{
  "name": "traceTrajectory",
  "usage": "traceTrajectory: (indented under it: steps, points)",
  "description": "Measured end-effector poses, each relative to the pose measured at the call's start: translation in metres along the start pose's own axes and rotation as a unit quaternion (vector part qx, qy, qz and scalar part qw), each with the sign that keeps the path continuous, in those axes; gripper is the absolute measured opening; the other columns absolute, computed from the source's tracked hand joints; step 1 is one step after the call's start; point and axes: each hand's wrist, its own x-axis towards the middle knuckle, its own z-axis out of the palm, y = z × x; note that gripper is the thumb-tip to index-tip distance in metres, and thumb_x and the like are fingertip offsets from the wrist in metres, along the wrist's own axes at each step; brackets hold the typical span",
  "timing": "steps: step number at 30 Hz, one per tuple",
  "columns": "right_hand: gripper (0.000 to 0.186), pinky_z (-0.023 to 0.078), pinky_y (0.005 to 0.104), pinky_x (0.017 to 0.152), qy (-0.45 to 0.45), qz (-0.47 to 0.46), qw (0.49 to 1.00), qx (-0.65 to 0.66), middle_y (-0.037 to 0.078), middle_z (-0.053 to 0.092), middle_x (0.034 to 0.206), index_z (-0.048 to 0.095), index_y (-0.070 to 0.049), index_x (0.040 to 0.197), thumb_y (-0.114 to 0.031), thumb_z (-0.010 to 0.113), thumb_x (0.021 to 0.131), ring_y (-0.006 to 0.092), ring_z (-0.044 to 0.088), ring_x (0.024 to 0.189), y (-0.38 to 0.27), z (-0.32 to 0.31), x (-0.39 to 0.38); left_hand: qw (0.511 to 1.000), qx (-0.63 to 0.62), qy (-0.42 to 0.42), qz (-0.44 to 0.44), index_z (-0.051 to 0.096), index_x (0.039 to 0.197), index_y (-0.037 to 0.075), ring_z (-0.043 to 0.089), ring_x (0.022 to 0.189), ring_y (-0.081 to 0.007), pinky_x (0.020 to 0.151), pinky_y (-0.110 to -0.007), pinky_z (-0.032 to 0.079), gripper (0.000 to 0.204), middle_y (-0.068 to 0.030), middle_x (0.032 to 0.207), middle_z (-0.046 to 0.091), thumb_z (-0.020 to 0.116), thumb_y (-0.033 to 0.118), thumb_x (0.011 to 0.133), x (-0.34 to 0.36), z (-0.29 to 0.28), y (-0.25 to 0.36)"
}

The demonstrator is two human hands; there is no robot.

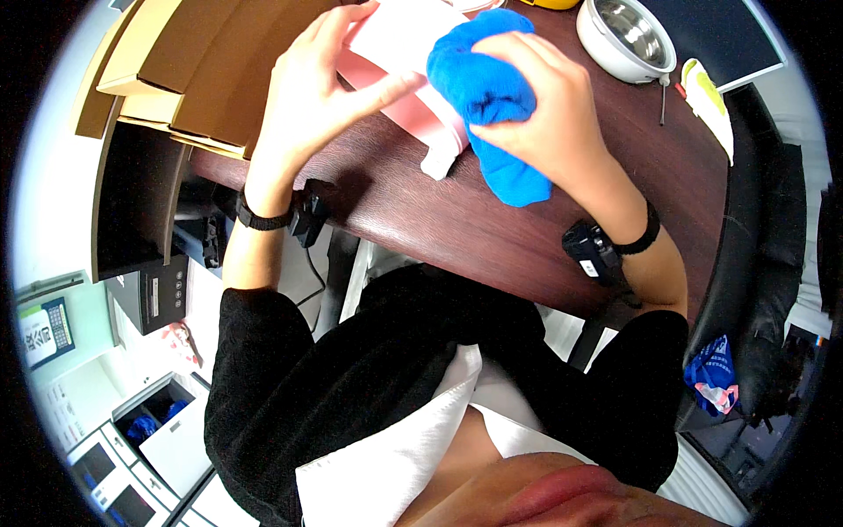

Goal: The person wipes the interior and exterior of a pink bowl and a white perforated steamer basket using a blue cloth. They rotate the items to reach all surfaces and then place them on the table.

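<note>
A pink box-shaped thing with a white upper face (404, 33) stands on the table near the top of the head view. My left hand (307, 88) is at its left side, fingers and thumb spread wide; the thumb crosses in front of the pink side. Whether the hand presses on the box I cannot tell. In my right hand (558, 110) is a bunched blue cloth (481, 83), gripped between thumb and fingers against the box's right side. One end of the cloth hangs down toward the tabletop. A small white piece (439, 163) sticks out at the box's lower corner.
Brown cardboard boxes (206, 70) stand at the left of the dark wood table (421, 228). At the far right is a white pot (628, 39) with a metal inside, near a yellow-and-white cloth-like item (705, 101). A black chair (764, 228) borders the table's right edge.
</note>
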Motion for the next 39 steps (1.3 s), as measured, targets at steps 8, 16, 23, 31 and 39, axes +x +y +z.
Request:
traceTrajectory:
  steps: [8,16,23,31,39]
  points:
    - [0.053,0.051,0.0401,0.074,0.026,-0.028,0.999,0.015,0.009,0.061,0.089,0.060,-0.010,0.098,-0.018,0.083,0.051,0.0308,0.060,0.085,0.013,0.029,-0.029,0.989,-0.111,0.013,-0.095,0.054,0.126,0.003,0.064,0.100,-0.0178,0.086,-0.031,0.049,0.053,-0.0130,0.108,0.066,0.059,0.038,0.087,0.001,0.005,-0.043]
    - [0.049,0.050,0.0390,0.072,0.030,-0.064,0.997,0.008,0.009,0.060,0.087,0.061,-0.009,0.097,-0.016,0.081,0.053,0.0293,0.059,0.081,0.019,0.053,-0.035,0.977,-0.118,0.116,-0.132,0.059,0.117,0.006,0.061,0.088,-0.0158,0.078,-0.028,0.047,0.044,-0.0096,0.097,0.067,0.038,0.040,0.097,0.001,0.025,-0.081]
    - [0.050,0.052,0.0392,0.074,-0.033,-0.040,0.999,0.005,0.009,0.061,0.090,0.061,-0.009,0.099,-0.014,0.079,0.053,0.0299,0.061,0.083,0.022,0.058,-0.040,0.968,-0.128,0.136,-0.168,0.059,0.113,0.007,0.061,0.088,-0.0169,0.077,-0.031,0.047,0.057,-0.0111,0.097,0.067,0.028,0.051,0.096,0.003,0.029,-0.096]
    - [0.042,0.053,0.0372,0.075,-0.157,0.057,0.986,0.027,0.013,0.066,0.095,0.063,-0.005,0.100,-0.012,0.075,0.060,0.0314,0.064,0.087,0.031,0.047,-0.043,0.959,-0.181,0.119,-0.181,0.058,0.117,0.003,0.060,0.085,-0.0145,0.074,-0.029,0.049,0.059,-0.0082,0.098,0.064,0.032,0.052,0.098,0.002,0.027,-0.107]
    - [0.032,0.051,0.0308,0.083,-0.059,0.348,0.911,0.212,0.008,0.068,0.101,0.061,0.003,0.110,-0.010,0.068,0.081,0.0137,0.063,0.091,0.046,-0.015,-0.054,0.965,-0.133,0.006,-0.226,0.057,0.122,0.004,0.060,0.083,-0.0114,0.070,-0.027,0.050,0.040,-0.0051,0.094,0.065,0.049,0.035,0.098,0.002,0.001,-0.047]
